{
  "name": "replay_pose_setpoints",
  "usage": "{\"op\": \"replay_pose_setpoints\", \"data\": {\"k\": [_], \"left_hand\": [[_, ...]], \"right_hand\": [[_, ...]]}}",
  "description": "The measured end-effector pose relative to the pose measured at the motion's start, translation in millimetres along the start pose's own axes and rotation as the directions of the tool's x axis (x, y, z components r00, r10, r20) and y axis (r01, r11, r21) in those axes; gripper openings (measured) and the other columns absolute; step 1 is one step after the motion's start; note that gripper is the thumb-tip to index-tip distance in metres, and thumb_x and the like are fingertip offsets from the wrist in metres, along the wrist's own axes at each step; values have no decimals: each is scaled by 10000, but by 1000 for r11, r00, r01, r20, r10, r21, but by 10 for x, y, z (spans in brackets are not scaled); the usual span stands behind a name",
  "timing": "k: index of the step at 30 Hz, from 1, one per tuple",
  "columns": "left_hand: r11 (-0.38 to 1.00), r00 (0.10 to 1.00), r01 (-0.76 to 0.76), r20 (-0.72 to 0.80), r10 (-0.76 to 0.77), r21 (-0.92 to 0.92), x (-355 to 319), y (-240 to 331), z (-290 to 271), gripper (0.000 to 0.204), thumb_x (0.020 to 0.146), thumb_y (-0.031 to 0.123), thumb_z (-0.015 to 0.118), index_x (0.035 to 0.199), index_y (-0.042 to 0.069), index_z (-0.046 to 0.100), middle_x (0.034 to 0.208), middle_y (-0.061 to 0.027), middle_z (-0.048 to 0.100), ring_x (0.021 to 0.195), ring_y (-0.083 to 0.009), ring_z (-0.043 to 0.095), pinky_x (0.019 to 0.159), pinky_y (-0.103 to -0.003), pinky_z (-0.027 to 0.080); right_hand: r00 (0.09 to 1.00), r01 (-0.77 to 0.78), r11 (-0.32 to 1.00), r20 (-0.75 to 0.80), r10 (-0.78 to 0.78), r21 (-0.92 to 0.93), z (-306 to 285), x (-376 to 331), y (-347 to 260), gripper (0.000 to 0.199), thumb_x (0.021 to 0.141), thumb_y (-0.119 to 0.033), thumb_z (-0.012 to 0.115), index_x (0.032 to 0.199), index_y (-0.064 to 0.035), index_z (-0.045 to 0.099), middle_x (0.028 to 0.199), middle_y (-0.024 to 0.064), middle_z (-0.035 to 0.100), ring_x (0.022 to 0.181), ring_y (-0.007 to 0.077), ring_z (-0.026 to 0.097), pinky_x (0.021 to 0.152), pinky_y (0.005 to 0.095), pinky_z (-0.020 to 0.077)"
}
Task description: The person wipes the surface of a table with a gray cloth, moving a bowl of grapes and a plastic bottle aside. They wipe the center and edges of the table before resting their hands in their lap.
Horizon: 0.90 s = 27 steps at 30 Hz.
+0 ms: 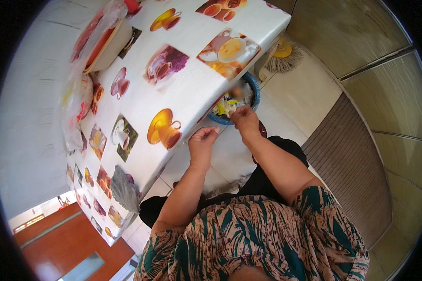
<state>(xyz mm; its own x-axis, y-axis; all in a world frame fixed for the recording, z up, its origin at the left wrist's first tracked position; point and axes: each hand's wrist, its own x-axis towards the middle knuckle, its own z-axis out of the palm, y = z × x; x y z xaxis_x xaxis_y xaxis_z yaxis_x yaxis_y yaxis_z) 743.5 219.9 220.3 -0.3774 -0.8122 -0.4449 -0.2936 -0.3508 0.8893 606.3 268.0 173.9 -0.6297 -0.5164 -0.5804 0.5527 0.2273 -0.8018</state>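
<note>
Basket (254, 84) rim under right hand (244, 119); left hand (202, 140) curled at tablecloth (192, 89) edge.

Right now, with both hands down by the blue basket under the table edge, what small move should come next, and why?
Probably lift the right hand slightly clear of the blue basket. It sits at the rim over the scraps inside, while the left hand rests at the edge of the tablecloth. Whether the fingers hold anything cannot be told.

Bright daylight, soft shadows, strong fisheye bending, dark vignetted corners
</note>
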Motion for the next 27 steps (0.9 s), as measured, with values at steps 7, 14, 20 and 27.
{"op": "replay_pose_setpoints", "data": {"k": [7, 14, 20, 27], "left_hand": [[879, 970, 204, 210, -122, -431, -311, 107, -172, 181, 881, 139, 697, 1027, 41, 656, 839, 3, 619, 760, -98, 569, 738, -260, 483], [887, 977, 141, 204, -55, -440, -818, 249, -480, 227, 905, 96, 593, 1119, 32, 630, 893, -33, 649, 754, -117, 575, 747, -290, 496], [998, 977, -63, 204, 64, -12, -1484, 132, -962, 292, 955, 195, 525, 1195, 43, 587, 830, -80, 674, 604, -90, 571, 628, -245, 504], [977, 990, 138, -12, -142, -163, -1381, -630, -1644, 355, 949, 354, 589, 1210, 114, 605, 795, -84, 688, 629, -154, 645, 614, -230, 527]], "right_hand": [[1000, 5, 986, -9, -4, 164, -17, 184, 36, 284, 800, 33, 642, 1055, 6, 518, 915, 118, 640, 776, 207, 647, 662, 271, 533], [980, -90, 993, 169, 103, -81, 15, 67, 3, 171, 856, -88, 608, 1026, -74, 603, 862, 30, 651, 804, 148, 654, 667, 283, 478], [905, -55, 937, 379, 193, -345, 35, -150, 84, 95, 907, -201, 591, 955, -134, 639, 859, -9, 661, 772, 119, 646, 663, 269, 450], [718, 659, 542, 653, -244, -522, 107, -695, 438, 217, 935, -293, 583, 978, -102, 678, 818, 17, 690, 741, 216, 657, 690, 345, 504]]}}
